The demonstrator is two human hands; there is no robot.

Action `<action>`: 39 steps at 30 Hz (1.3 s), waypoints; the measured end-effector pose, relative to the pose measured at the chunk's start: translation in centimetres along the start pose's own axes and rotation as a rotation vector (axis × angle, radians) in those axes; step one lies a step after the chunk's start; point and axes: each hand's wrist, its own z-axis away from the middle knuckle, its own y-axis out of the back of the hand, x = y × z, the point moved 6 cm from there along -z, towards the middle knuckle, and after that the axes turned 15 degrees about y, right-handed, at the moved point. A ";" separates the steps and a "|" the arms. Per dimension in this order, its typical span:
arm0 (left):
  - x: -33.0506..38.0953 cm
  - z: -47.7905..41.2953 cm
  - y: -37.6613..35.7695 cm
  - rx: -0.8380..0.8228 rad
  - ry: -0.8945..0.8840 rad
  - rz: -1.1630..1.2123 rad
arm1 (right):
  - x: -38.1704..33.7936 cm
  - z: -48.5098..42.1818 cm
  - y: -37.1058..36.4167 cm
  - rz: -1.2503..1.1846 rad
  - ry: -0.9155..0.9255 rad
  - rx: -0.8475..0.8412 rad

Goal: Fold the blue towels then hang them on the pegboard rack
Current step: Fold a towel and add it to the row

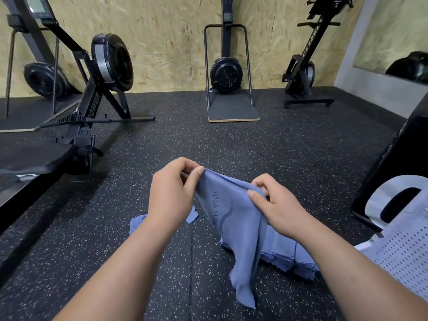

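A blue towel [234,218] with dark lettering hangs between my hands above the floor, its lower end drooping down to the mat. My left hand [172,193] pinches its upper left corner between thumb and fingers. My right hand [275,205] pinches the upper edge a little to the right. A stack of folded blue towels [287,256] lies on the floor under my right forearm. Another loose blue towel [139,222] lies on the floor behind my left wrist, mostly hidden. No pegboard rack is in view.
The floor is black speckled rubber matting [208,144]. Rowing machines [102,72] stand at the left, a ski machine [228,72] at the back wall, another rower [305,66] at the right. A white perforated plastic chair [403,228] stands close at the right.
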 end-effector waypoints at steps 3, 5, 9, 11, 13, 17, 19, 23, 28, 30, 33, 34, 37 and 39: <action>1.1 0.6 -0.5 -0.035 -0.085 0.010 | 0.1 0.2 0.5 0.266 0.003 -0.005; 1.9 1.0 -0.8 -0.043 -0.137 0.016 | 0.4 0.2 0.6 0.404 -0.019 -0.002; 2.0 0.9 -0.2 0.033 -0.144 0.068 | 1.0 0.4 1.6 0.570 -0.067 0.065; 1.7 0.5 0.5 0.074 -0.095 0.128 | 1.7 0.6 2.7 0.584 -0.122 0.121; 1.3 0.1 1.3 0.115 -0.035 0.182 | 2.5 0.8 3.9 0.586 -0.152 0.166; -0.7 -1.2 3.2 0.239 0.099 0.226 | 3.9 1.5 5.9 0.542 -0.230 0.209; -2.2 -1.8 4.1 0.307 0.174 0.227 | 4.8 1.9 6.7 0.546 -0.280 0.202; -4.0 -2.4 4.0 0.297 0.279 0.158 | 6.2 2.2 7.5 0.461 -0.313 0.195; -2.3 -0.7 -1.5 -0.136 0.108 -0.022 | 3.9 1.1 6.0 0.193 -0.160 0.152; -0.8 1.1 -4.3 -0.307 0.020 -0.031 | 2.2 0.7 5.0 0.135 -0.074 0.116; 0.2 3.0 -7.9 -0.481 -0.028 0.016 | 0.0 0.1 3.6 0.091 0.049 0.060; 0.3 3.4 -8.8 -0.515 -0.021 0.043 | -0.6 0.0 3.2 0.087 0.079 0.048; 0.8 3.7 -10.0 -0.534 -0.010 0.064 | -1.2 0.0 2.8 0.092 0.099 0.033; 0.9 3.7 -10.0 -0.499 -0.013 0.034 | -1.0 0.2 2.8 0.099 0.086 0.041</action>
